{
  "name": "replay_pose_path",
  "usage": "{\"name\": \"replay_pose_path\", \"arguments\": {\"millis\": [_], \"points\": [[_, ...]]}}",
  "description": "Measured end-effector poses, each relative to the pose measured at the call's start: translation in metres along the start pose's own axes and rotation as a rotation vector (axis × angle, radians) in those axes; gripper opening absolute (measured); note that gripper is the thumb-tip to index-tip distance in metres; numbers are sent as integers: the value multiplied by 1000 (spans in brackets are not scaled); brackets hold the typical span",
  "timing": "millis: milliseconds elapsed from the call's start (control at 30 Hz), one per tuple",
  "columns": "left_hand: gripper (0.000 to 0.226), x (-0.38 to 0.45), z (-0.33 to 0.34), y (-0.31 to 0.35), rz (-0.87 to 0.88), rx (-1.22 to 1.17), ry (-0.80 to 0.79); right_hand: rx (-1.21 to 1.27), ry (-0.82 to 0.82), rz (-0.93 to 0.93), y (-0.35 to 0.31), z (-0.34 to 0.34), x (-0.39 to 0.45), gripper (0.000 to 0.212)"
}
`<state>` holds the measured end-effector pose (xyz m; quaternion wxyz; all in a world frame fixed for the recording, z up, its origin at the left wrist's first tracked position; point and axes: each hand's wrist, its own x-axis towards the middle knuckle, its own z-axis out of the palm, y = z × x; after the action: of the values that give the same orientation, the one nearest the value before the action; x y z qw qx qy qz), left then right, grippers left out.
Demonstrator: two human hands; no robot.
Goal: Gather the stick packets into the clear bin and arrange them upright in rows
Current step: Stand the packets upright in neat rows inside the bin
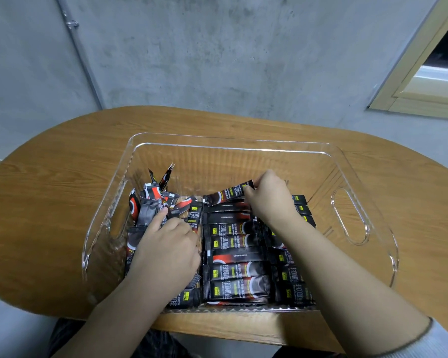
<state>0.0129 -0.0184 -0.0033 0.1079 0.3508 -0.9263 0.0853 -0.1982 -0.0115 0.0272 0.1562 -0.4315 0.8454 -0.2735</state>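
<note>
Stick packets (233,257) beyond counting in one clear bin (352,220), right hand (269,195) grip pinching one packet (228,195), left hand (171,239) pressing loose pile (150,202)

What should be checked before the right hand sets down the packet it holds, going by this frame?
1. Right hand pinches the packet at its end: ok.
2. Room beyond the neat row towards the far wall: ok.
3. Left hand rests on the loose heap, off the drop spot: ok.
4. Heap sorted: not ok, packets jumbled.
5. Clear bin fully on the table: ok.
6. Rows standing upright: cannot tell.
</note>
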Motion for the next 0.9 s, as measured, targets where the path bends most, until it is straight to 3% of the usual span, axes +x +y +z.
{"name": "replay_pose_path", "arguments": {"millis": [100, 200, 333, 533, 667, 900], "points": [[11, -1, 0, 0, 1, -9, 9, -228, 1, -4, -4, -10, -8, 33], [11, -1, 1, -1, -1, -9, 20, -354, -5, -196, -12, -9, -8, 25], [11, 0, 0, 0, -1, -8, 15, -432, -169, -391, -22, 2, -6, 23], [10, -1, 0, -1, 3, -17, 19, -492, -172, -476, -30, 12, 1, 18], [6, 0, 1, -1, -4, -28, 22, -460, -381, -627, -48, 18, -4, 25], [14, -1, 0, 1, 0, 3, -5, -654, -402, -616, -66, 30, 4, 33]]}}
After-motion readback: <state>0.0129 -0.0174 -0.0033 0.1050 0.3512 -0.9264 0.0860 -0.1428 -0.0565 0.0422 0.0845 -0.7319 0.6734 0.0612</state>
